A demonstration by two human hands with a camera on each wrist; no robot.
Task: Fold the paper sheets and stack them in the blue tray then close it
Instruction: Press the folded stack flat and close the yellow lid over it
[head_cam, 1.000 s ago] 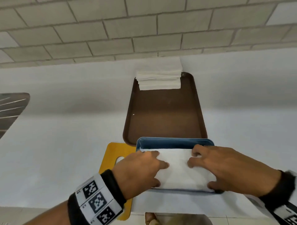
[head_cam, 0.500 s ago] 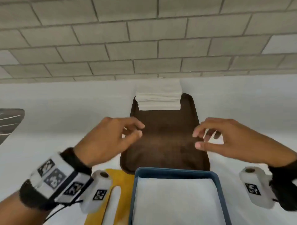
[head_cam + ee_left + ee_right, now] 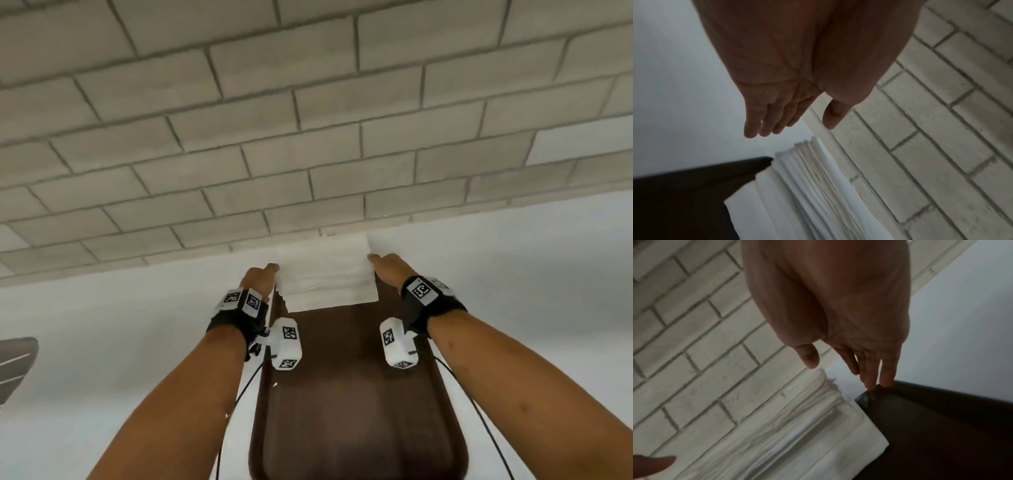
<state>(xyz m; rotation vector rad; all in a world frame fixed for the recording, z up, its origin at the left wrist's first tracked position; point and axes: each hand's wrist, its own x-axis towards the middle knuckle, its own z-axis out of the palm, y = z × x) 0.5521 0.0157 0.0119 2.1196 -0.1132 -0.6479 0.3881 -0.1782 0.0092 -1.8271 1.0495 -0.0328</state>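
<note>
Head view shows both arms stretched forward, the left hand (image 3: 262,277) and right hand (image 3: 385,265) flanking the stack of paper sheets (image 3: 329,281) at the far end of the brown tray (image 3: 352,411) on the desk (image 3: 102,325). Both hands are relaxed and spread, holding nothing. Judged best: peel only the top sheet by its far corners, leaving the rest undisturbed. No blue tray is in view.

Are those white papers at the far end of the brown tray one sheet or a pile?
A pile: the paper stack shows many layered edges in both wrist views.
</note>
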